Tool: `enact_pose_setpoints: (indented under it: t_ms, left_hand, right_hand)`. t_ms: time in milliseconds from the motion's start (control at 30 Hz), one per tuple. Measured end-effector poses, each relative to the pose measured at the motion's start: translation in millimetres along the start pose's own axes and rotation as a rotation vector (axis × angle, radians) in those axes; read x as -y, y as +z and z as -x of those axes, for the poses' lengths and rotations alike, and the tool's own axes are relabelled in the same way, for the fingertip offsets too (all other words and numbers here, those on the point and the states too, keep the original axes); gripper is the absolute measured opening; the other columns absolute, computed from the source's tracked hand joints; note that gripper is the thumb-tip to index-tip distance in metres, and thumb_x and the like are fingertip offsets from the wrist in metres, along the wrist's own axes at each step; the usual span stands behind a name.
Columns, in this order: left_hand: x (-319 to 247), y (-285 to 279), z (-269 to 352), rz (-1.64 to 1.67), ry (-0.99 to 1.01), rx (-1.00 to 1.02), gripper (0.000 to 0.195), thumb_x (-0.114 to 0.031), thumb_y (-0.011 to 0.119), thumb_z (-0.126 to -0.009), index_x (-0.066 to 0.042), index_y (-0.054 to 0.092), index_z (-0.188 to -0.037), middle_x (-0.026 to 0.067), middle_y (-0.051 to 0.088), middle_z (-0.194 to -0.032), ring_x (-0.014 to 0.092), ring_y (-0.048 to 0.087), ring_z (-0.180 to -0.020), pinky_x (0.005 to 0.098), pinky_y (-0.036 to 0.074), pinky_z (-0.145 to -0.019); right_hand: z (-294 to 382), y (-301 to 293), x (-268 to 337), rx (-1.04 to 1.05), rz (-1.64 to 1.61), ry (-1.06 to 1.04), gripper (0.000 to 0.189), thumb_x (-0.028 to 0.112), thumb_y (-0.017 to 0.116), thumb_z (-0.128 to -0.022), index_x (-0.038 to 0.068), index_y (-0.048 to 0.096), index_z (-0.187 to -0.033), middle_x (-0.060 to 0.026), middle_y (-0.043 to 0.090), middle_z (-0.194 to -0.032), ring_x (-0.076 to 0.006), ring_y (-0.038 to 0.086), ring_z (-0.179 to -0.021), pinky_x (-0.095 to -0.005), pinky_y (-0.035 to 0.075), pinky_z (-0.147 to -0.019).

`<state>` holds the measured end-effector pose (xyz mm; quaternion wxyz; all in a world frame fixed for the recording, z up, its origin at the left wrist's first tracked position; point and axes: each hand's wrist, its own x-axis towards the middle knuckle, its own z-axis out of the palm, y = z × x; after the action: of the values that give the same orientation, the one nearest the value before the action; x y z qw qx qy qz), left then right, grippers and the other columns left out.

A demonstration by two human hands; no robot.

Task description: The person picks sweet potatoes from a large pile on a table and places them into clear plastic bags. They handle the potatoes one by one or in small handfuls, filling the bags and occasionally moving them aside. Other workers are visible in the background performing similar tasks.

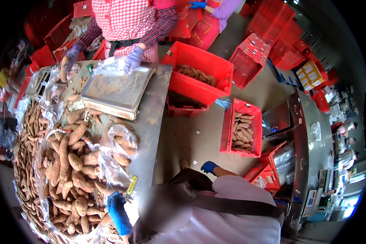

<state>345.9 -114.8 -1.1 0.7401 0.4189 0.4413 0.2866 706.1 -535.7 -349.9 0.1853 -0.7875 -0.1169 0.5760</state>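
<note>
My left hand (118,210), in a blue glove, lies at the near edge of a heap of sweet potatoes (74,183) on the metal table (146,131). Its fingers touch the heap's edge; whether they grip anything cannot be told. Just beside the fingertips is a yellow-handled knife (131,185). My right hand (209,167), also gloved in blue, hangs over the floor at my side with nothing visible in it. Clear plastic bags (114,166) lie among the sweet potatoes, one with several inside. Farther along the table stands a weighing scale with a metal pan (117,87).
Across the table a person (125,24) in a checked apron holds a sweet potato and touches a plastic bag. Another person (209,21) handles red crates. Red crates of sweet potatoes (225,134) stand on the floor to the right, near a metal counter (315,152).
</note>
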Motion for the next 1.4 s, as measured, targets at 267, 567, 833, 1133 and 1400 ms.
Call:
enact_pose_setpoints:
  t_ms: [267, 567, 833, 1133, 1400]
  left_hand:
    - [28, 151, 14, -0.320, -0.083, 0.058, 0.024, -0.014, 0.057, -0.101, 0.000, 0.070, -0.117, 0.0080, 0.073, -0.107, 0.015, 0.066, -0.091, 0.0276, 0.053, -0.080]
    - [25, 205, 57, -0.207, -0.127, 0.164, 0.029, -0.023, 0.058, -0.106, -0.001, 0.069, -0.121, 0.0057, 0.072, -0.109, 0.014, 0.066, -0.093, 0.0298, 0.054, -0.087]
    - [15, 79, 88, -0.132, 0.035, -0.065, 0.026, -0.020, 0.056, -0.105, -0.001, 0.071, -0.116, 0.0060, 0.071, -0.107, 0.015, 0.064, -0.090, 0.0304, 0.052, -0.087]
    - [18, -118, 83, 0.130, 0.164, -0.255, 0.024, -0.017, 0.057, -0.103, -0.002, 0.071, -0.115, 0.0062, 0.074, -0.106, 0.014, 0.065, -0.086, 0.0279, 0.052, -0.081]
    - [18, -183, 88, 0.202, 0.139, -0.554, 0.025, -0.015, 0.058, -0.101, 0.001, 0.071, -0.113, 0.0101, 0.075, -0.105, 0.015, 0.067, -0.085, 0.0279, 0.053, -0.077]
  right_hand:
    - [-30, -139, 87, -0.112, -0.591, -0.330, 0.022, 0.025, 0.066, -0.095, 0.007, 0.073, -0.107, -0.0073, 0.073, -0.087, -0.0171, 0.068, -0.074, -0.0306, 0.053, -0.067]
    - [-54, -164, -32, -0.040, -0.688, 0.028, 0.017, 0.025, 0.060, -0.095, 0.014, 0.072, -0.101, -0.0063, 0.071, -0.080, -0.0179, 0.066, -0.064, -0.0325, 0.048, -0.056]
    - [16, -69, 150, 0.200, -0.553, -0.185, 0.023, 0.023, 0.062, -0.099, 0.008, 0.073, -0.112, -0.0072, 0.074, -0.097, -0.0197, 0.070, -0.084, -0.0336, 0.056, -0.076]
    - [175, -24, 497, 0.064, -0.371, -0.780, 0.029, 0.022, 0.057, -0.104, -0.001, 0.070, -0.115, -0.0107, 0.074, -0.107, -0.0204, 0.072, -0.093, -0.0363, 0.059, -0.086]
    - [105, 81, 791, 0.232, 0.148, -1.160, 0.025, 0.018, 0.057, -0.104, 0.003, 0.073, -0.117, -0.0056, 0.074, -0.105, -0.0149, 0.068, -0.096, -0.0307, 0.053, -0.090]
